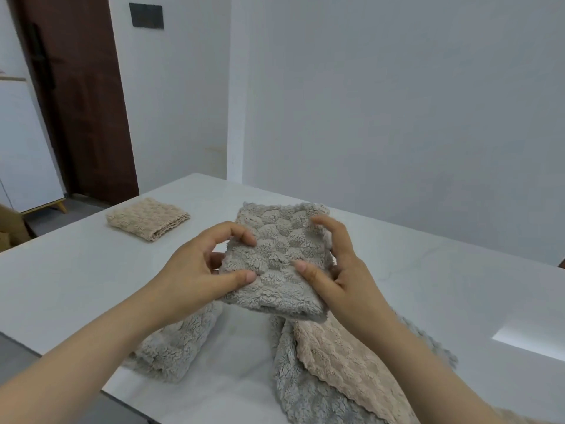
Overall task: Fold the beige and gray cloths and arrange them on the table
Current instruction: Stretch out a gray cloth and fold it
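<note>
**Folded gray cloth [275, 258] pinched at both sides**

The left hand [195, 264] and right hand [336, 270] pinch the gray cloth by its edges, seemingly just above the table [428, 286]. A beige cloth [148, 218], folded, lies far left.

One view, and it's riding on the person's head, facing forward and tipped down. Both forearms reach in from the bottom edge, and the left hand [198, 264] and right hand [342, 270] sit close up at mid-frame, pinching the gray cloth [275, 258] between them. Beyond the hands the table [76, 270] runs off to a white wall [397, 102], a folded beige cloth [148, 220] lies well past the left hand, and below the wrists the wide angle takes in the table's near edge.
</note>
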